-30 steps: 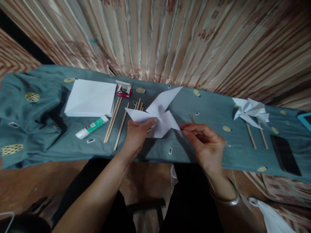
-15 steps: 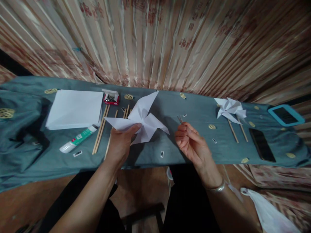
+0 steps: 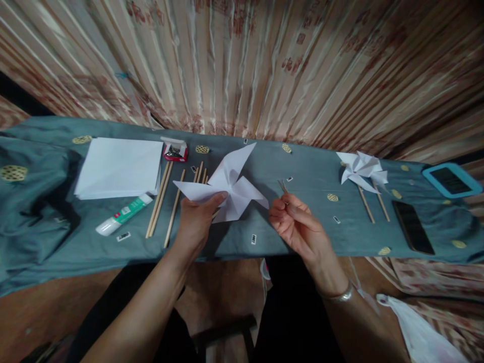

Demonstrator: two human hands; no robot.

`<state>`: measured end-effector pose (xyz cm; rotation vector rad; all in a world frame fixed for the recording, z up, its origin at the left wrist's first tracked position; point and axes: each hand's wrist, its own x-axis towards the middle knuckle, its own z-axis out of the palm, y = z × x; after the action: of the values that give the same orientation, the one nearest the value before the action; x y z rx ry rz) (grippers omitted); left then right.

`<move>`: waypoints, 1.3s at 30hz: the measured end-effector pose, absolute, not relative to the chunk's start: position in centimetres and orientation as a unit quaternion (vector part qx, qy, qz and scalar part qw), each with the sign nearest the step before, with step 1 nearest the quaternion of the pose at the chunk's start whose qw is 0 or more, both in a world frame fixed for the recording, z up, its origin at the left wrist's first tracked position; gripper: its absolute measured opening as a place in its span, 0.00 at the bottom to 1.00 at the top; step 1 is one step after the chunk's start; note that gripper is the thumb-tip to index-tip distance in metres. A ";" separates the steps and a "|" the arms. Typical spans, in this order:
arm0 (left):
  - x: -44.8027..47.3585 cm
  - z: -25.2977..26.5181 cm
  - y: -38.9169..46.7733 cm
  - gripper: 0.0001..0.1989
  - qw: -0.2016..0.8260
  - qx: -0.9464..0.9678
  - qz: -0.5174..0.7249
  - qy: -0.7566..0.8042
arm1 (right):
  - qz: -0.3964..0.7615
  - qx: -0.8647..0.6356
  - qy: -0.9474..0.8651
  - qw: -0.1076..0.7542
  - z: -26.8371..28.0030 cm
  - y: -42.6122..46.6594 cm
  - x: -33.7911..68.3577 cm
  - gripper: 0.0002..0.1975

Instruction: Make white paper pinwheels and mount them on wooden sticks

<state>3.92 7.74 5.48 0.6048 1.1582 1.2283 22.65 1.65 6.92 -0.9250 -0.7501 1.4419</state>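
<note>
My left hand (image 3: 200,214) is closed on a white paper pinwheel (image 3: 236,194), thumb pressed near its middle. The pinwheel's blades spread out over the table. To the right, my right hand (image 3: 297,222) is closed, pinching a small metal split pin (image 3: 282,186) whose two thin legs point up and apart. A gap lies between the pin and the pinwheel. Beside my left hand are several wooden sticks (image 3: 161,199). Behind them stands an open red-and-white box (image 3: 176,151) with small dark metal pieces inside.
A stack of white paper (image 3: 119,169) and a green-and-white glue tube (image 3: 124,214) lie at the left. Finished-looking pinwheels on sticks (image 3: 361,171), a black phone (image 3: 413,227) and a blue-framed tablet (image 3: 451,180) are at the right. A pleated curtain (image 3: 242,65) hangs behind.
My left hand and the pinwheel have shifted slightly right, and my right hand slightly left, so they are a little closer. The view has moved a little.
</note>
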 end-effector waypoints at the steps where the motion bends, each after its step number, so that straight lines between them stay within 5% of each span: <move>1: 4.0 5.4 7.7 0.13 0.623 0.270 0.532 0.506 | 0.595 -0.418 -0.350 0.591 7.1 1.4 22.4 0.05; 10: 5.1 5.0 7.3 0.11 0.607 0.315 0.512 0.520 | 0.137 -0.585 -0.640 0.479 8.3 0.7 20.3 0.04; 39: 6.0 5.6 6.5 0.08 0.593 0.371 0.523 0.486 | 0.125 -0.596 -0.650 0.455 6.1 2.8 20.3 0.03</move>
<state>5.96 6.52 5.60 0.8629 1.1303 1.2159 20.29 2.82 6.13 -1.4695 -1.6038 0.3095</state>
